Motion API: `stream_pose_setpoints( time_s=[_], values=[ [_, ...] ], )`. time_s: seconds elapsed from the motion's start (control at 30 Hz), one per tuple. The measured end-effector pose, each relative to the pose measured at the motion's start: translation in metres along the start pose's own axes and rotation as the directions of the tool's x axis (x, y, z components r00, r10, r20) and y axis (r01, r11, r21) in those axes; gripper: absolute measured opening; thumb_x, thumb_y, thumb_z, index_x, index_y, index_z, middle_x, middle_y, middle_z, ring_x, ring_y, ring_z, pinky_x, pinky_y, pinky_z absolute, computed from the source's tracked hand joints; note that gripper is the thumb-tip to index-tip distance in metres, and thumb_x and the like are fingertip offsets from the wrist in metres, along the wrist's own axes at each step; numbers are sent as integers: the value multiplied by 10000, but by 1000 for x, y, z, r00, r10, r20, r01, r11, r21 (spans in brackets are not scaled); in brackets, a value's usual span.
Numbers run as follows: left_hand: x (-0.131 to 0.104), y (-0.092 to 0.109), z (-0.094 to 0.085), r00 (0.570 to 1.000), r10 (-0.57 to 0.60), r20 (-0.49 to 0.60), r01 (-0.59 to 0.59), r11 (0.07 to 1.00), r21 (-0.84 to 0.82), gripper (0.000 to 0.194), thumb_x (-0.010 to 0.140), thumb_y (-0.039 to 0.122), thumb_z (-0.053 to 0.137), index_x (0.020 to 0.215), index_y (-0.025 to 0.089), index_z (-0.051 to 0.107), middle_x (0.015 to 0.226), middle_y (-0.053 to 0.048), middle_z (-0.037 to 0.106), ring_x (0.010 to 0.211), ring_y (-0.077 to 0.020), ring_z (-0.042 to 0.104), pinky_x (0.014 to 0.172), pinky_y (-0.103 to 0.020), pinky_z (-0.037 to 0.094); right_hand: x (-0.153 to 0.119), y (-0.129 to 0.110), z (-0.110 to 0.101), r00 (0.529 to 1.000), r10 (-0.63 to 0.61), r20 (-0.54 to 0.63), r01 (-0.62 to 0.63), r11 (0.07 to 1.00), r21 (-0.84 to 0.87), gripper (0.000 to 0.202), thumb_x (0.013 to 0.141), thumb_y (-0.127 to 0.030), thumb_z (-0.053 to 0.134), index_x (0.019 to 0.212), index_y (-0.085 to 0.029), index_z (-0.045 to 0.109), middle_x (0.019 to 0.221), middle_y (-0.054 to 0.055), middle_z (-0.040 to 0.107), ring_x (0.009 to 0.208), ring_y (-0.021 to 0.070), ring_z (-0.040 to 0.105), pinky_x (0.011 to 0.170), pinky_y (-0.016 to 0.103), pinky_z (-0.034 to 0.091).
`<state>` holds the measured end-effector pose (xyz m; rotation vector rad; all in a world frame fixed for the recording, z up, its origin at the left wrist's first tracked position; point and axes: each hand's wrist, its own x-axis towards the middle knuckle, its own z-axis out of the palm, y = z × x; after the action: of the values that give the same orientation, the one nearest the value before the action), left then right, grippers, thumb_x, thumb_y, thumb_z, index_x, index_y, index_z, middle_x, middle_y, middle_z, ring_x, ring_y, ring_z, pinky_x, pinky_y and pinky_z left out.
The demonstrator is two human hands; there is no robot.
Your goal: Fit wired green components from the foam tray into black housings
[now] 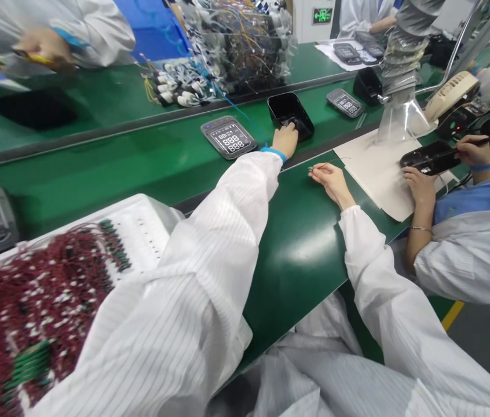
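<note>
My left hand (285,141) reaches out to a black plastic housing (292,110) on the green belt. Its fingers are curled over the near side of the housing, with the fingertips partly hidden inside. My right hand (331,179) is above the green bench, thumb and forefinger pinched on a small wired part (310,169). A thin wire trails from it to the right; its exact kind is too small to make out. Left of the housing lies a grey display panel (229,137) with large digits.
A white foam tray (141,231) holds many red wires with small green boards at left. Another display panel (344,103) lies farther along the belt. A co-worker's hands (421,185) work on a black housing over cardboard (373,168), beneath a clear extraction hood (401,119).
</note>
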<state>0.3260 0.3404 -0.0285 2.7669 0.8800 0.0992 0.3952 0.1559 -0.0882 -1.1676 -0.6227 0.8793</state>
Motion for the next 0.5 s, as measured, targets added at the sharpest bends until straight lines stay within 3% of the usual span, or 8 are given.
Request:
stream_pose_setpoints(
  time_s=[0.07,0.13,0.23,0.33,0.4,0.5],
  values=[
    [-11,0,-2,1000,1,-23,-1,1000,-9,402,1033,191,372,1367,95,575,1548,-198,458,1377,-330,445,1116,-481,375,0,0,1,1000,-28,-14,28,1000,1,571,450,-513,991,828,-213,685,866,-8,742,873,136,718,891,271,609],
    [-25,0,0,998,-26,-48,25,999,-26,403,1040,205,366,1393,157,554,1548,-166,457,1376,-328,450,1099,-470,398,2,2,-1,998,-59,-10,58,998,-33,543,492,-506,975,841,-220,673,896,-3,736,880,133,706,912,279,597],
    [-54,6,8,987,-125,-101,115,988,-99,404,1053,266,390,1440,248,503,1508,-133,460,1324,-305,517,1057,-443,435,11,6,-7,989,-149,-17,144,974,-173,473,627,-521,904,887,-223,644,925,12,700,888,133,680,879,278,580],
    [-89,24,19,974,-180,-135,152,969,-195,398,1050,251,406,1438,258,498,1451,-141,466,1264,-302,580,1028,-449,457,21,9,-17,964,-255,-73,218,920,-325,436,767,-591,775,951,-235,604,955,26,650,948,152,661,854,292,567],
    [-111,39,22,979,-167,-116,140,968,-209,394,1048,204,390,1421,240,513,1460,-151,457,1254,-304,596,1024,-445,465,25,7,-23,956,-281,-80,234,901,-364,438,798,-607,731,988,-239,586,955,26,629,951,159,653,857,300,561],
    [-133,49,19,995,-96,15,97,985,-140,424,1026,132,377,1420,187,525,1499,-171,449,1283,-328,586,1031,-459,470,20,0,-26,948,-317,-22,286,880,-380,416,782,-551,761,983,-226,597,883,11,623,866,156,647,836,311,553]
  ],
)
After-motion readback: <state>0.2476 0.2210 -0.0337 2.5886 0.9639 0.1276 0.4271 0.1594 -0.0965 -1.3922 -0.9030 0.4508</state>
